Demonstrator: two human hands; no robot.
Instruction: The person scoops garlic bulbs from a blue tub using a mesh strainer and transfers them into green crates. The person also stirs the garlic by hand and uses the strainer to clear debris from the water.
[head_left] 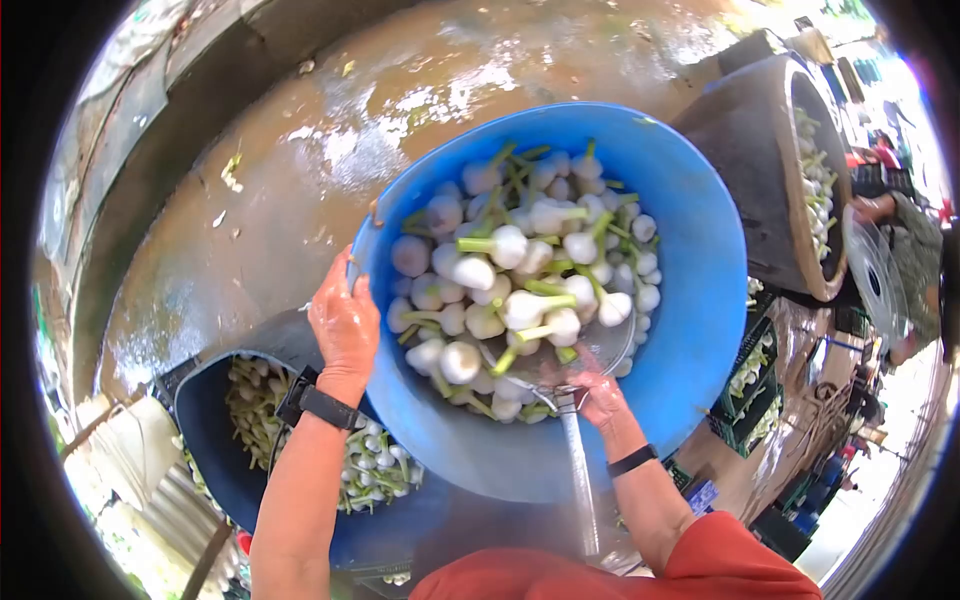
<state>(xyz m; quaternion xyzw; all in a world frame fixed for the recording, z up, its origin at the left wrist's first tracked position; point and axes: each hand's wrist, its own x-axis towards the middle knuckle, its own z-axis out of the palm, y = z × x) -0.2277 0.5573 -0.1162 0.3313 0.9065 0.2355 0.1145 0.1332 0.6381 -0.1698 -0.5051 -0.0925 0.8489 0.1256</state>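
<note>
A large blue tub (705,250) holds many white bulbs with short green stems (508,246). My left hand (345,318) is closed on the tub's left rim, beside a small wire loop. Inside the tub, my right hand (590,385) grips a metal strainer (577,450) near where its handle meets the round basket. The handle points down toward my body. Several bulbs lie in and around the strainer's basket, whose outline is partly hidden by them.
Wet, muddy ground (290,190) spreads beyond the tub. At lower left stands a dark blue container (200,400) of bulbs. A tilted dark barrel (740,150) with bulbs is at right, near another person's hand (874,208) and green crates (735,432).
</note>
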